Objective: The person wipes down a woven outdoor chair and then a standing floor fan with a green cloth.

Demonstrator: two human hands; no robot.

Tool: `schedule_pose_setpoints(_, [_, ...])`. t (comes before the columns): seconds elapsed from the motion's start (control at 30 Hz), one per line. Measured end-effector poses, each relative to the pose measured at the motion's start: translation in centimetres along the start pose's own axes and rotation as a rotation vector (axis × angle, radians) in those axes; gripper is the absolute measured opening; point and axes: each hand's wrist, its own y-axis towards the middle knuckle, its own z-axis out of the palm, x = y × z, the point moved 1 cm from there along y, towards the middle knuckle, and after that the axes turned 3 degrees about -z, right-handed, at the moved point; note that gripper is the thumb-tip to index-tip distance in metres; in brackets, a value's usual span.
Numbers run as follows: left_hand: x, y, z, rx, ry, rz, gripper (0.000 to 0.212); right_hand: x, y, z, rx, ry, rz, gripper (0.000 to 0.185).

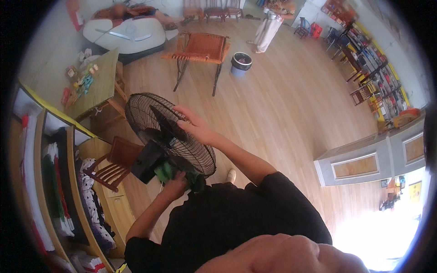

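Close before me stands a black electric fan with a round wire guard (198, 157), tilted in view, its dark blades showing through the wires. My right hand (198, 128) grips the far side of the guard near its rim. At the near side, my left hand (176, 186) holds a green cloth-like item (164, 171) against the back of the fan, beside its dark box-shaped housing (147, 160). Some of the left fingers are hidden by the item and the fan.
A wooden chair (124, 153) stands left of the fan, next to fabric-filled shelves (70, 163). Beyond are a table (102, 82), a rocking chair (201, 47) and a bin (240, 66). One person (269, 29) stands; another (136, 12) reclines. A grey counter (355, 163) is at right.
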Motion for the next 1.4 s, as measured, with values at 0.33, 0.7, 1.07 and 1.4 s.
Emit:
schedule_pose_setpoints(0.33, [-2.9, 1.3, -15.9, -0.797, -0.083, 0.007, 0.044, -0.2, 1.0, -0.2, -0.006, -0.018, -0.087, 0.048])
schedule_pose_setpoints(0.7, [-5.2, 6.5, -7.1, -0.568, -0.032, 0.125, 0.027, -1.2, 1.1, 0.1, 0.035, 0.089, -0.035, 0.055])
schedule_pose_setpoints(1.07, [4.2, 0.2, 4.8, 0.231, 0.091, -0.054, 0.03, -0.1, 1.2, -0.5, 0.072, 0.105, 0.004, 0.052])
schedule_pose_setpoints(1.4, [-7.6, 1.8, -14.2, -0.095, -0.417, -0.079, 0.033, 1.6, 0.3, -0.1, -0.008, 0.016, -0.063, 0.054])
